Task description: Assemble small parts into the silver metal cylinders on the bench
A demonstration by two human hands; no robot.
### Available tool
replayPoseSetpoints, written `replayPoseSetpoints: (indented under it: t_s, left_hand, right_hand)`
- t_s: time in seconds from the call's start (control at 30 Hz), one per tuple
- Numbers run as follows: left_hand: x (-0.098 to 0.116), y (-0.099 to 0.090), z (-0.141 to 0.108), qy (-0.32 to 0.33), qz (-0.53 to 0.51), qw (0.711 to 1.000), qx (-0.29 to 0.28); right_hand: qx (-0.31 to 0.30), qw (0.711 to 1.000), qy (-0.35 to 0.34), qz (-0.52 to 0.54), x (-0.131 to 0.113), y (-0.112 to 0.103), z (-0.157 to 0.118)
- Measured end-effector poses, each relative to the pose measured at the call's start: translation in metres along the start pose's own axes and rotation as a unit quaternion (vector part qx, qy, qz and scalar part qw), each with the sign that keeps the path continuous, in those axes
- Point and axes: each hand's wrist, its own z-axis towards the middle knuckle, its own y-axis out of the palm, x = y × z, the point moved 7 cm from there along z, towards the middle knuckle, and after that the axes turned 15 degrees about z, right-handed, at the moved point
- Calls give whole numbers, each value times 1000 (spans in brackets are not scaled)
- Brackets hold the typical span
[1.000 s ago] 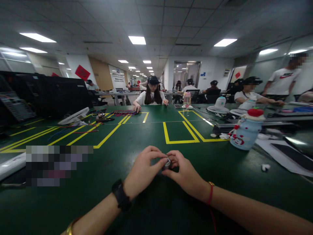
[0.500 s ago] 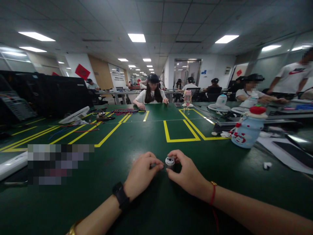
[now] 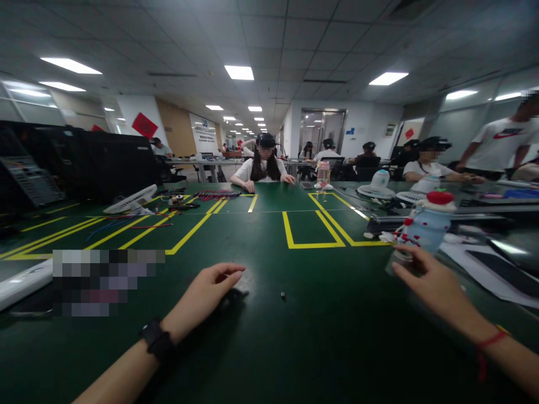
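My right hand [image 3: 438,286] is closed around a small metal cylinder [image 3: 403,258], blurred by motion, in front of the blue bottle. Its thumb and fingers grip the sides. My left hand [image 3: 208,294] is a little above the green table [image 3: 320,336], over its own shadow. The left thumb and fingers reach forward, slightly apart, and nothing shows between them. A tiny round metal part [image 3: 283,294] lies by itself on the tabletop, to the right of my left hand.
A light blue bottle [image 3: 432,224] with a red top stands at the right, by a dark phone [image 3: 499,269] on white paper. Loose wires [image 3: 147,224] lie left, past a white device [image 3: 25,283]. Across the table sits a person [image 3: 263,165]; small fans [image 3: 379,185] stand farther right.
My right hand has moved far right with the metal cylinder. My left hand has drawn back to the left. The tiny metal part now shows on the table where the hands were.
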Motion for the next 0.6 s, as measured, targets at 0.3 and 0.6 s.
replayPoseSetpoints:
  t_s: [0.3,0.6]
  left_hand:
    - [-2,9,0,-17,0,1000,-9]
    - [-8,11,1,-5,16,1000,-25]
  right_hand:
    - [62,974,-123,-178,-33,-5,-14]
    - [-274,939,-205,38,-179,158,-50]
